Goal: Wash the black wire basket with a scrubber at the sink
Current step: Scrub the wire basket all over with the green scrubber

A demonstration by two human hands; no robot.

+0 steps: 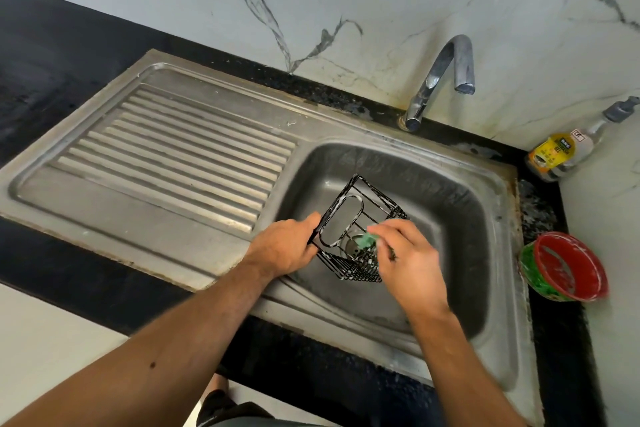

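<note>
The left hand [287, 246] grips the near-left edge of the black wire basket [360, 236], fingers curled round its frame, and holds it tilted over the sink bowl [460, 218]. The right hand [410, 258] pinches a green scrubber [367, 240] between thumb and fingertips and presses it against the basket's wires on the right side. The 2 hands sit close together, one on either side of the basket, with the basket between them.

The basket hangs above the drain [353, 248], which shows through its wires. It is a small square-sided rack of thin black rods, lying on its side with the open mouth facing up toward the camera. A rounded loop of wire on the upper face carries white suds, and more foam clings to the lower bars nearest the person.

Around the bowl, the steel sink has a ribbed draining board [180, 156] to the left. A chrome tap [440, 80] rises behind the bowl against a marbled wall. On the dark counter to the right lie a clear pump bottle [561, 152] with a yellow label and a red and green tub [568, 267] tipped on its side.
</note>
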